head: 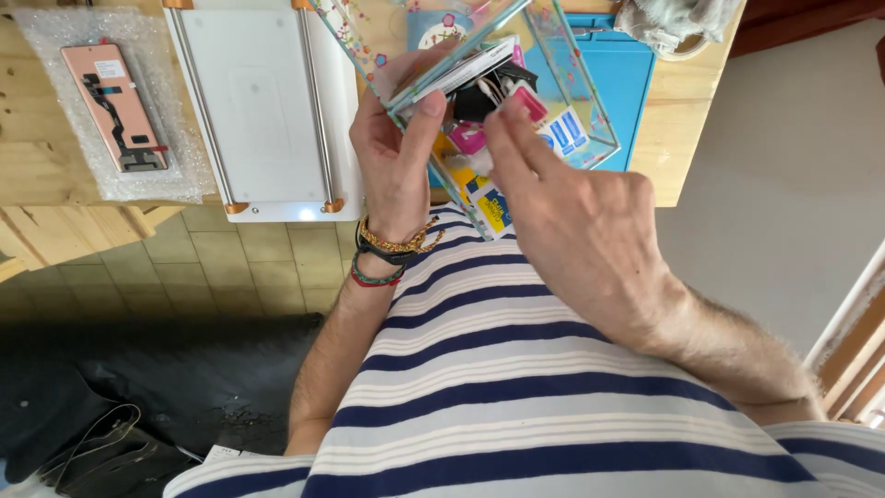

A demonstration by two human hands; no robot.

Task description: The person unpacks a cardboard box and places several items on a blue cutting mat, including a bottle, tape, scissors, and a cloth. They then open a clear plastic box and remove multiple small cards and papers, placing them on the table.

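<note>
Clear plastic box (pixel 562 88), tilted and held up over the near edge of the table, sits in my left hand (pixel 395 152); the thumb presses across its rim and the fingers wrap behind the wall, so that hand is closed on it; my right hand (pixel 576 217) reaches in from the right with fingers narrowed, the fingertips (pixel 498 129) pinching at the small packets (pixel 479 138) inside (whether they actually grip one I cannot tell, since the fingers cover the spot); the packets are a jumble of pink, yellow, blue and white, with something black (pixel 479 97) among them near the upper part of the box; on my left wrist sit several bracelets (pixel 392 249), gold beads, a black band and a red-green cord; below both arms my striped shirt (pixel 525 387) fills the near part of the view; behind the box, on the wooden table (pixel 37 138), lies a blue mat (pixel 627 83), and at its far right corner a grey cloth (pixel 673 23); just left of my left hand stands a white flat machine (pixel 253 101) with metal rails along its sides and a small light at its near edge; further left, well apart from the hands, a pinkish phone back panel (pixel 115 106) lies on a sheet of bubble wrap (pixel 101 28); under the table edge the tiled floor (pixel 240 267) shows, with a black bag (pixel 101 406) at the near left.
</note>
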